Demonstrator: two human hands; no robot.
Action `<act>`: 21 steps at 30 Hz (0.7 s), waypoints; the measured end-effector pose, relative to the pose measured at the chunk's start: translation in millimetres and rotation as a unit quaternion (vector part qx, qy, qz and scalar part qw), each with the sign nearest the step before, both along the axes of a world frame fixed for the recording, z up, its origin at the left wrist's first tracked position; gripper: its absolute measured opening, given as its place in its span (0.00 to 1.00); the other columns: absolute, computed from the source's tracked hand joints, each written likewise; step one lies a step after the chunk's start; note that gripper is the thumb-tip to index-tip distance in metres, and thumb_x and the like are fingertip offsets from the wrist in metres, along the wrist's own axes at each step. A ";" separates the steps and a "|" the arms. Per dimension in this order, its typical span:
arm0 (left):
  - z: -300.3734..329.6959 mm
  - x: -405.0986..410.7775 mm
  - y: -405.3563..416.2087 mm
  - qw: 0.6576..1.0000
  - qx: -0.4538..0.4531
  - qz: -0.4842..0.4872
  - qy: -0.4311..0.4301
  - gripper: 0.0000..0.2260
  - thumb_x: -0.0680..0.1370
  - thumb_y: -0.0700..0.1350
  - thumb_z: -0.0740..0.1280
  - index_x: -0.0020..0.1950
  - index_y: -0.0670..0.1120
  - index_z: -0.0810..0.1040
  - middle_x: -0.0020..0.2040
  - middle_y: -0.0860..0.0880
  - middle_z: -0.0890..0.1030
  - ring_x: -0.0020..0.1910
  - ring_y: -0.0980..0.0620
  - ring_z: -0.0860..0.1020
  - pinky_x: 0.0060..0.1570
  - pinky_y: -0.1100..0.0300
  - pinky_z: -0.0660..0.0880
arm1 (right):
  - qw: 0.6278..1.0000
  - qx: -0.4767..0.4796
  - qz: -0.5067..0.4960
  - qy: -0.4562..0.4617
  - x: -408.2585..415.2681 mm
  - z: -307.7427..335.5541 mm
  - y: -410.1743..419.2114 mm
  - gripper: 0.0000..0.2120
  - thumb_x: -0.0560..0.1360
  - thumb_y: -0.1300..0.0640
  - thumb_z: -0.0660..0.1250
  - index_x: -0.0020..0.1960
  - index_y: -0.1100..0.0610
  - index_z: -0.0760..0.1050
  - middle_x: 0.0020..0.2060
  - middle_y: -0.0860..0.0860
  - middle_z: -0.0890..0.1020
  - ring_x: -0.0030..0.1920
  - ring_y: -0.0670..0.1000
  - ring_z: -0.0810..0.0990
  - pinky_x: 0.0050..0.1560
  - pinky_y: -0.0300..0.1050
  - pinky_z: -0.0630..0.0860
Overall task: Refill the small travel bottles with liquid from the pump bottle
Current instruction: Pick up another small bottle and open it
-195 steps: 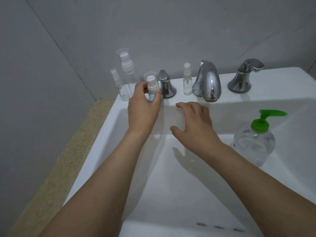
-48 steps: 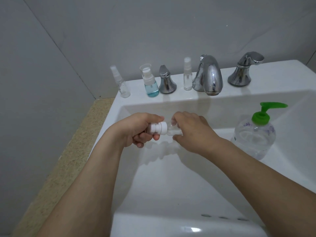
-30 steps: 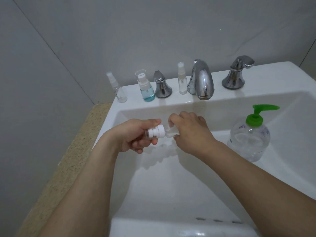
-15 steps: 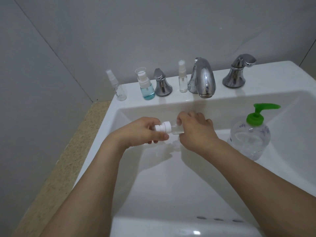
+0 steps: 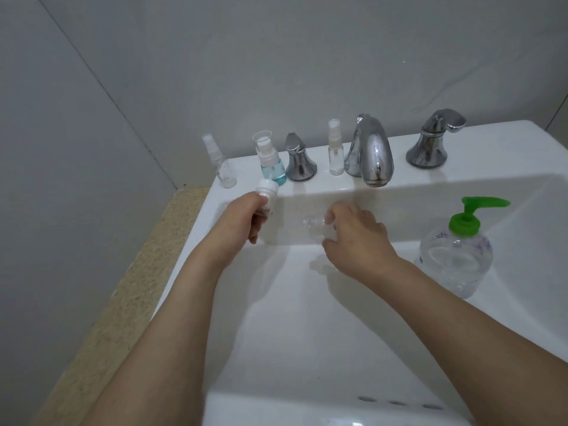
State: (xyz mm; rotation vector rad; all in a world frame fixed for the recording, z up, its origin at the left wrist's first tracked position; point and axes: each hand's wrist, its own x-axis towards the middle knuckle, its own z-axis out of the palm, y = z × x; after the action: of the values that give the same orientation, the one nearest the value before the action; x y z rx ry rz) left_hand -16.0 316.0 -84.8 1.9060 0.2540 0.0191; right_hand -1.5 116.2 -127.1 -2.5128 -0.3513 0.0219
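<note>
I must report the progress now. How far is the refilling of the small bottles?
Done: the clear travel bottle is open; the left hand holds its spray cap, the right hand holds the bottle. Nothing is pumped in yet: the pump bottle stands untouched. Three small bottles wait on the sink ledge.

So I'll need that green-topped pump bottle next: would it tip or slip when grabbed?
The pump bottle looks squat and wide-based, so probably steady. It seems only partly full, so likely light. Its smooth clear plastic, standing in the sink, might be slippery.
</note>
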 end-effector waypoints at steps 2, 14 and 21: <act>-5.4 1.9 2.7 0.997 0.044 0.028 -0.060 0.13 0.73 0.56 0.63 0.41 0.46 0.71 0.33 0.50 0.70 0.31 0.51 0.67 0.36 0.53 0.67 | 1.000 0.013 0.017 0.001 -0.3 0.5 0.2 0.14 0.74 0.58 0.65 0.57 0.50 0.66 0.55 0.48 0.71 0.58 0.53 0.69 0.54 0.48 0.63; -29.5 14.2 -1.2 0.976 0.078 0.185 -0.083 0.15 0.81 0.52 0.68 0.66 0.50 0.76 0.33 0.45 0.81 0.24 0.50 0.76 0.26 0.59 0.71 | 0.996 0.028 0.075 0.027 -3.0 0.4 3.7 0.13 0.74 0.54 0.66 0.54 0.46 0.65 0.52 0.45 0.71 0.57 0.52 0.70 0.55 0.48 0.66; -21.2 29.5 -9.0 0.969 0.071 0.225 -0.065 0.17 0.79 0.51 0.69 0.66 0.48 0.74 0.35 0.44 0.83 0.26 0.49 0.77 0.28 0.59 0.72 | 0.996 0.042 0.074 0.040 0.8 -3.2 1.6 0.13 0.74 0.54 0.66 0.53 0.46 0.64 0.51 0.45 0.71 0.55 0.51 0.70 0.55 0.48 0.68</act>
State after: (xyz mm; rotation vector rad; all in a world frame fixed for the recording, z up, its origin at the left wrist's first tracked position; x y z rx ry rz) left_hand 13.5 307.1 -106.0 1.9426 0.6052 0.4771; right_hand -0.7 117.7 -130.3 -2.3899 -0.4937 0.1616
